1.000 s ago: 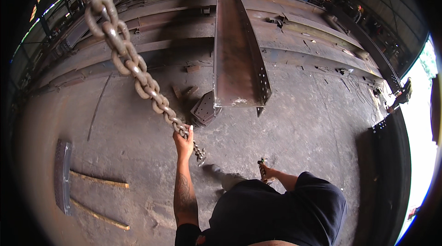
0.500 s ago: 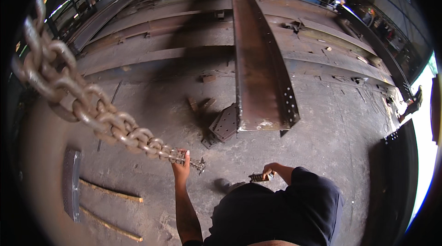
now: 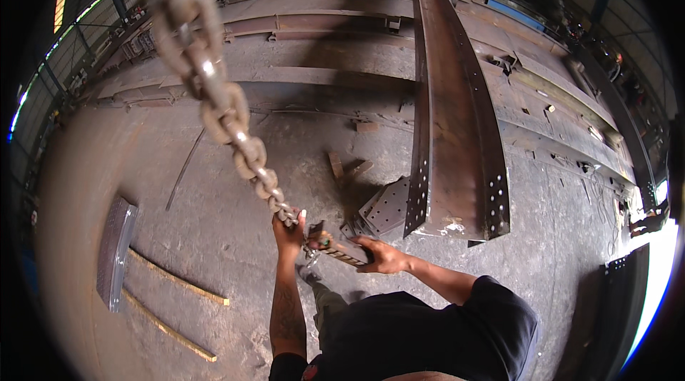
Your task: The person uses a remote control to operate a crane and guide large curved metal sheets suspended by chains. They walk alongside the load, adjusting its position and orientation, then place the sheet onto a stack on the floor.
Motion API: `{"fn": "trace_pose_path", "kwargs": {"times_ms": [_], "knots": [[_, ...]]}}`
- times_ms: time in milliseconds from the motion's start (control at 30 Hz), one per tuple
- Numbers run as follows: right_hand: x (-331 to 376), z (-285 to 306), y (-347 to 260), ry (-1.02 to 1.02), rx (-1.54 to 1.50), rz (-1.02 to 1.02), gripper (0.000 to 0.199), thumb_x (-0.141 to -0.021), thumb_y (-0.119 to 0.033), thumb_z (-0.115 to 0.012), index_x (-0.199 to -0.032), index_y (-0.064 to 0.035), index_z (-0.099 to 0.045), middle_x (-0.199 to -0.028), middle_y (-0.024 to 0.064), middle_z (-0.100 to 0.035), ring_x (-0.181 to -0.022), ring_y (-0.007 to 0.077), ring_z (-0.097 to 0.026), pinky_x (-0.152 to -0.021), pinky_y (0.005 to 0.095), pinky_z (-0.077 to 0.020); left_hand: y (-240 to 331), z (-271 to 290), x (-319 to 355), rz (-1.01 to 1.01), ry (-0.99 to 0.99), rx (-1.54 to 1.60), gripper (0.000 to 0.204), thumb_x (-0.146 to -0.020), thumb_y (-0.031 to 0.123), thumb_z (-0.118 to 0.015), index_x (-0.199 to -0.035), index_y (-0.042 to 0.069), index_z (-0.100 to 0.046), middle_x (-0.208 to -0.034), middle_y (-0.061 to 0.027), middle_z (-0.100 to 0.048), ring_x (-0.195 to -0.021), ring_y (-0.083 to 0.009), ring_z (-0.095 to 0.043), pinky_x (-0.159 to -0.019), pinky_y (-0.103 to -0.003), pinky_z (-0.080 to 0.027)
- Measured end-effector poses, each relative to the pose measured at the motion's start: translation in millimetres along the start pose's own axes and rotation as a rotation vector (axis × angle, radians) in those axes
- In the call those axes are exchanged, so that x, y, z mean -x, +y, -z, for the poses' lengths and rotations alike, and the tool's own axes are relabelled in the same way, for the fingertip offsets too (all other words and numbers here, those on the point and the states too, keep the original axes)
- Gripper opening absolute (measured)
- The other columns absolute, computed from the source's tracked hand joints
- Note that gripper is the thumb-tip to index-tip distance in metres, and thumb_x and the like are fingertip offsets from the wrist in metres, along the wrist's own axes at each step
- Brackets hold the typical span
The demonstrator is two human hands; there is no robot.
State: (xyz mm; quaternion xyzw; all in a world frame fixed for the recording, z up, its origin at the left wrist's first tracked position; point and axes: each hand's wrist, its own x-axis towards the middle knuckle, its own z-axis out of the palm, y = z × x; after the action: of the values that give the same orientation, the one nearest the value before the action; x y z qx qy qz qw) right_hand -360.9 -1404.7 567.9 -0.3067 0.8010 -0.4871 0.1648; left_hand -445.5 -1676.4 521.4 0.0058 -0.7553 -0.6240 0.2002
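A heavy steel chain (image 3: 232,110) runs down from the upper left, close to the camera at its top. My left hand (image 3: 288,233) is closed round its lower part, and a short end of links hangs below the fingers. Beside it, my right hand (image 3: 383,255) grips one end of a dark, oblong remote control (image 3: 342,247) with a row of buttons along its side. The other end of the remote control lies close to my left hand; whether they touch I cannot tell.
A long rusty steel channel beam (image 3: 457,117) with bolt holes at its end stretches away ahead. Drilled steel plates (image 3: 385,206) lie beside it. At left are two wooden strips (image 3: 178,277) and a perforated steel piece (image 3: 118,252). More beams (image 3: 321,85) cross behind.
My right hand has brought the remote control up and left, near my left hand. The chain hangs steeper and further right in view. The view has shifted, moving the beam rightward.
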Motion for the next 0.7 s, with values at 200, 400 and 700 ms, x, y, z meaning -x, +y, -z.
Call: {"fn": "trace_pose_path", "kwargs": {"times_ms": [200, 400, 700], "knots": [[-137, 29, -75, 0.264, 0.044, 0.267, 0.072, -0.07, -0.011, -0.081, -0.134, -0.0043, -0.05, -0.15, 0.0209, -0.032, -0.138, 0.0385, -0.033, -0.112, 0.0447, -0.032, -72, -34, -69, 0.061, -0.345, 0.405, 0.043, -0.076, 0.022, -0.079, -0.109, 0.006, -0.056, -0.103, -0.0071, -0.06, -0.091, -0.0191, -0.06, -0.079, -0.033, -0.049], [-190, 42, -79, 0.417, 0.29, 0.014, 0.074, -0.068, -0.026, -0.084, -0.133, -0.0064, -0.054, -0.124, 0.0168, -0.06, -0.123, 0.0397, -0.043, -0.111, 0.0473, -0.0277, -36, -25, -134, -0.248, -0.585, 0.324, 0.071, -0.078, 0.024, -0.075, -0.137, 0.003, -0.042, -0.126, -0.0099, -0.051, -0.118, -0.0207, -0.05, -0.101, -0.037, -0.041], [-273, 91, -7, 0.944, 0.153, -0.338, 0.082, -0.064, -0.035, -0.083, -0.127, 0.0089, -0.053, -0.121, 0.0285, -0.053, -0.12, 0.037, -0.048, -0.102, 0.0444, -0.0402, -126, -7, -217, 0.08, -0.937, -0.098, 0.068, -0.08, 0.042, -0.078, -0.129, 0.004, -0.051, -0.114, -0.0169, -0.064, -0.106, -0.0298, -0.062, -0.089, -0.039, -0.05]]}}
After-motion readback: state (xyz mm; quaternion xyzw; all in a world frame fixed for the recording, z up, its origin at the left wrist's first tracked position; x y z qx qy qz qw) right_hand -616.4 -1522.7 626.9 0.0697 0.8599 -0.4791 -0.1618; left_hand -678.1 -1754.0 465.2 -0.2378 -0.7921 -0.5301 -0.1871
